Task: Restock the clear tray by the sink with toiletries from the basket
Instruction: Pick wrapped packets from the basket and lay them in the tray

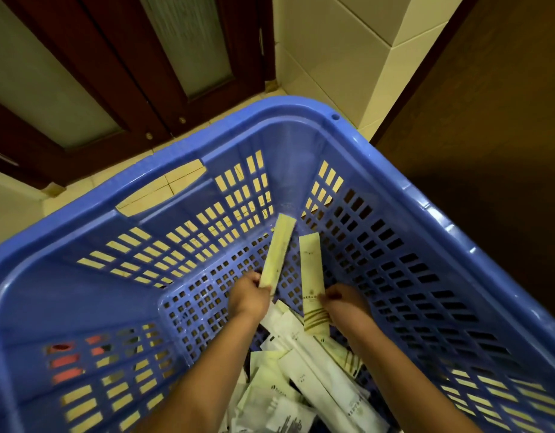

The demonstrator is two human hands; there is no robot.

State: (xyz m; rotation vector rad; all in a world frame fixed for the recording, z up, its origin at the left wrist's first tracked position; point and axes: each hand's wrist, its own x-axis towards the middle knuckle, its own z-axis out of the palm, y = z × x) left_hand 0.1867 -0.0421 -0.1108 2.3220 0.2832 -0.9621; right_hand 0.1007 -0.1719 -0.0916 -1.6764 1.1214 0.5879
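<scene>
Basket (395, 170) blue, walls and floor with grid of small slots. Left packet (277, 251) pale yellow. Right packet (312, 276) cream, brown stripes at near end. Packet pile (301, 370) white, cream, some black. Doors (123, 73) dark brown.

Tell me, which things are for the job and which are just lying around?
For the job: basket; left hand pinching a yellow packet; right hand holding a striped packet; pile of packets in the basket.

Just there: doors; tiled wall; red thing outside the basket.
</scene>
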